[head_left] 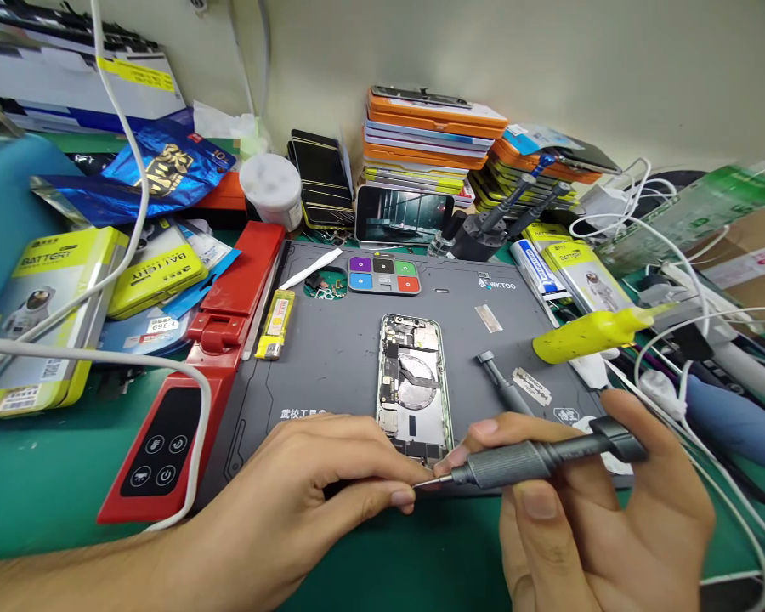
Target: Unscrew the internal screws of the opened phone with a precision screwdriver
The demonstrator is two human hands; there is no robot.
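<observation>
An opened phone [414,382] lies on the dark grey work mat, its inner boards and a round silver coil showing. My right hand [567,501] grips a grey screwdriver [510,466], tilted so its thin tip points left, just below the phone's bottom edge. Close to that tip, my left hand [331,484] has thumb and forefinger pinched together; what sits between them, if anything, is hidden. Both hands cover part of the phone's lower end. A second grey screwdriver [503,382] rests on the mat right of the phone, beside a razor blade [531,386].
On the mat [331,374] are a yellow-wrapped battery [276,325], a white pry tool [311,268] and a coloured screw tray [383,274]. A red device [166,450] with a white cable stands left. A yellow bottle [586,333] lies right, and a propped phone [403,214] stands behind.
</observation>
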